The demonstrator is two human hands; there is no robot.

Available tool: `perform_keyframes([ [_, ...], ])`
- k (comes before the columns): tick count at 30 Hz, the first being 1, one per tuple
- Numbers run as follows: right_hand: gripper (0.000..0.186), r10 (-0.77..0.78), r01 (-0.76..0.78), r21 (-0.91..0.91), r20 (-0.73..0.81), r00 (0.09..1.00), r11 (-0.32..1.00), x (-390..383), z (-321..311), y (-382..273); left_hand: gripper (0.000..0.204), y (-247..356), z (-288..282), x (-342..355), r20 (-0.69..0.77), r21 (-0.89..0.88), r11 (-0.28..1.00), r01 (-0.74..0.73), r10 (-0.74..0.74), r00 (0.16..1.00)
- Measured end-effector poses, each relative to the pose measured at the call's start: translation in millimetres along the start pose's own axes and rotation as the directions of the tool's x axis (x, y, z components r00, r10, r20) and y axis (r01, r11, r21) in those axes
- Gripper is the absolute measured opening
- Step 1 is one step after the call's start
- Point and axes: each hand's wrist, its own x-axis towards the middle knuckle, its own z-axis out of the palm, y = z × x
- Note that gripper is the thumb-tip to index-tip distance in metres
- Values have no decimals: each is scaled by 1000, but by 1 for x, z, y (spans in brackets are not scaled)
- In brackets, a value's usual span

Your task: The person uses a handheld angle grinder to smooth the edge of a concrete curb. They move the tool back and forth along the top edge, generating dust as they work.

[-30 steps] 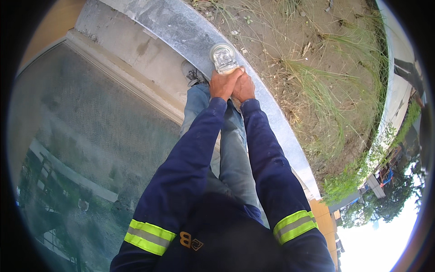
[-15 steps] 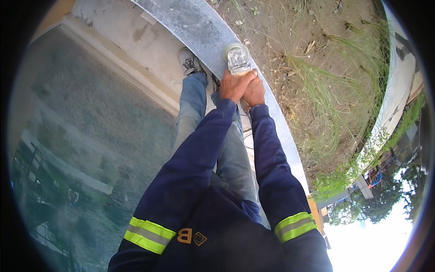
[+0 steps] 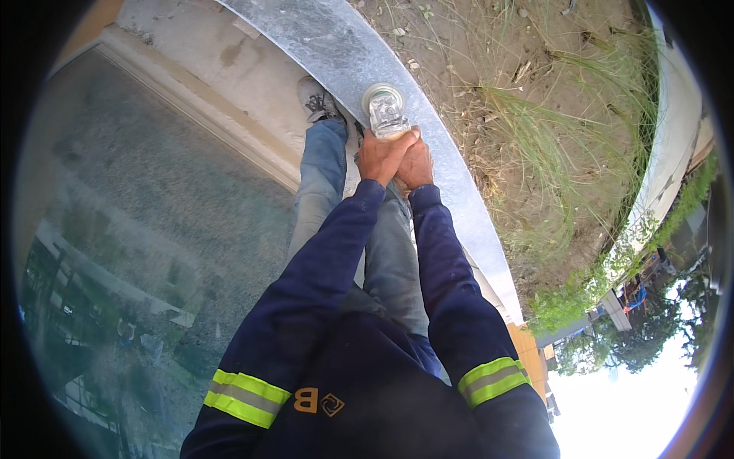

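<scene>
Left hand [image 3: 378, 159], nearer the disc [image 3: 381, 89], and right hand [image 3: 417, 167] curl closed round the grinder [image 3: 388, 118], its axis pointing far, slightly left, over the ledge [image 3: 451, 164].

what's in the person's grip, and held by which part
A dusty, pale-grey handheld tool with a round head, held in the left grip and right grip by the end opposite that head, whose exact shape is hidden.

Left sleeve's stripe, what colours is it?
The stripe is bright yellow-green with a grey middle; the head view shows it best.
</scene>
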Motion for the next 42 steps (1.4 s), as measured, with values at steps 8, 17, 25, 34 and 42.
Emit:
perform_keyframes([
  [8, 61, -134, 133, -41, -19, 991, 990, 54, -17, -36, 89, 41, -3, 49, 44, -178, 981, -78, 87, 995],
  [17, 50, -88, 89, -6, 53, 995, 996, 6, 20, -24, 85, 3, -20, 19, -18, -157, 987, -41, 39, 999],
  [25, 54, -64, 63, -56, -19, 998, 996, 28, -8, -31, 85, 23, -9, 31, 23, -78, 997, -28, 30, 999],
  [34, 59, -18, 17, -29, -14, 1000, 999, 9, 7, -30, 84, 14, -21, 22, 45, -112, 993, -35, 40, 998],
  [42, 56, -87, 87, -3, -15, 996, 996, 28, 1, -39, 79, 22, -19, 42, 65, -167, 983, -71, 83, 994],
])
